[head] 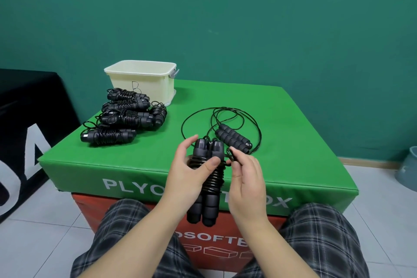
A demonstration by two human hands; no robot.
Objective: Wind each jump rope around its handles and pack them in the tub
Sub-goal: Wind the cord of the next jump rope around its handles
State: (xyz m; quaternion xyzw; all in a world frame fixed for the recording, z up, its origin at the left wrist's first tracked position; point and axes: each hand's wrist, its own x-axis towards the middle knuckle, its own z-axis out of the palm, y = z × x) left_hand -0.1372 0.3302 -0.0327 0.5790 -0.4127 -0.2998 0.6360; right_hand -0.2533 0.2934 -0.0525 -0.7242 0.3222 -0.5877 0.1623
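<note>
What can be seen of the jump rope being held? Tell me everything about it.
The held jump rope is black: two handles side by side with ribbed foam-looking sleeves and hard faceted caps, pointing away from the person. Glossy thin cord is coiled around their middle in tight turns. The left hand grips the bundle, thumb pressed on the coils; the right hand pinches the cord's loose end loop beside the caps. It is held above the near edge of the green plyo box, apparently not touching it.

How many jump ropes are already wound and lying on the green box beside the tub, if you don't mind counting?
5, clustered left of centre before the tub: one nearest it, two stacked below, one turned endwise at right, one nearest the front. Overlap might hide another.
</note>
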